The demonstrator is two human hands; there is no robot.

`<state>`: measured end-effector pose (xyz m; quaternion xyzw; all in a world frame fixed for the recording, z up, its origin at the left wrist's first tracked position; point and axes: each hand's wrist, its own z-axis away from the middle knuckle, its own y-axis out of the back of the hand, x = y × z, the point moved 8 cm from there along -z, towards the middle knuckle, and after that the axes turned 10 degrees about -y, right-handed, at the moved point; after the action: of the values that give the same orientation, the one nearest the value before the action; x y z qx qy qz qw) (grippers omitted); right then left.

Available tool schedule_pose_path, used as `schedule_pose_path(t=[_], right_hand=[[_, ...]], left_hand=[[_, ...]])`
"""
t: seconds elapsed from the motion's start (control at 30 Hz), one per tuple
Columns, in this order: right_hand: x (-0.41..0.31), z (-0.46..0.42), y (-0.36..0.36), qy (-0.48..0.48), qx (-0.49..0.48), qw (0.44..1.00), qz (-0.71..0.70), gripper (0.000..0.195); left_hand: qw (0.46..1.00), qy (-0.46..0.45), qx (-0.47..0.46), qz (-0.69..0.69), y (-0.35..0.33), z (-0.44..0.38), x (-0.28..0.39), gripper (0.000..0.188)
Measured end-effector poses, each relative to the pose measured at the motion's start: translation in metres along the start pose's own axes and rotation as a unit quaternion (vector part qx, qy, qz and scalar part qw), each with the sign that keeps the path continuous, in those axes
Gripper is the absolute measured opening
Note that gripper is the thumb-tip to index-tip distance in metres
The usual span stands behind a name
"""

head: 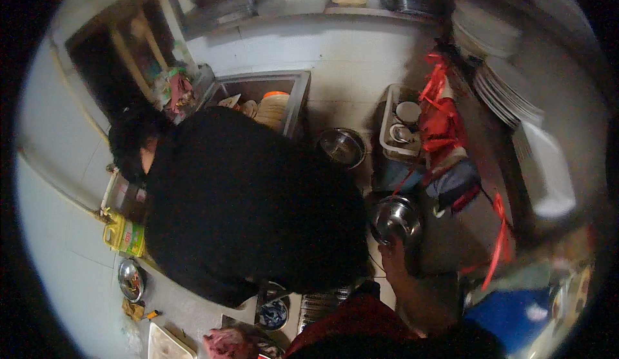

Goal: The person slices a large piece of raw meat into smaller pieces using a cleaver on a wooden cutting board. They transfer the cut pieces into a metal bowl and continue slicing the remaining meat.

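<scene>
A round stainless steel bowl (395, 218) is gripped at its near rim by my right hand (394, 255). The bowl is held right of centre, and its shiny inside faces up; blur hides any contents. My bare forearm reaches up from the bottom of the view, beside my dark red clothing. My left hand is out of view. Beyond the bowl, a light plastic basket (383, 139) holds several white cups or bowls (407, 112). Red plastic bags (440, 122) and dark cloths (453, 180) hang close to its right.
A person in black (251, 194) bends across the centre-left. Behind them, dishes (273, 110) fill part of a steel sink (300, 97). A metal basin (341, 147) stands low beyond. Stacked plates (503, 90) line the right shelf. A yellow oil jug (123, 233) stands left.
</scene>
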<state>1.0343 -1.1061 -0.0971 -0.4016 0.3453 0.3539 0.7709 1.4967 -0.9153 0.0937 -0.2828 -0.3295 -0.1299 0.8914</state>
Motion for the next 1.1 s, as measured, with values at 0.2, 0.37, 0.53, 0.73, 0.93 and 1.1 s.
schedule_pose_path(t=[0.2,0.37,0.53,0.73,0.93,1.1], right_hand=[[-0.101,-0.156,-0.082,0.093,0.024,0.976,0.194,0.044],[-0.092,-0.207,-0.121,0.019,-0.014,0.966,0.257,0.044],[-0.057,-0.244,-0.132,0.122,-0.108,0.965,0.205,0.037],[-0.271,-0.249,-0.283,0.309,-0.208,0.911,0.177,0.032],[-0.449,-0.217,-0.399,0.483,-0.213,0.834,0.162,0.04],[-0.444,-0.198,-0.454,0.457,-0.254,0.83,0.197,0.045]], left_hand=[[0.992,-0.074,0.099,-0.009,-0.07,0.014,-0.001,0.049],[0.988,-0.087,0.129,0.004,-0.112,0.019,-0.02,0.047],[0.987,-0.099,0.126,0.021,-0.151,0.02,-0.029,0.046],[0.983,-0.116,0.132,0.062,-0.154,0.03,-0.039,0.044],[0.979,-0.139,0.118,0.095,-0.16,0.045,-0.041,0.042],[0.967,-0.173,0.136,0.128,-0.155,0.063,-0.049,0.041]])
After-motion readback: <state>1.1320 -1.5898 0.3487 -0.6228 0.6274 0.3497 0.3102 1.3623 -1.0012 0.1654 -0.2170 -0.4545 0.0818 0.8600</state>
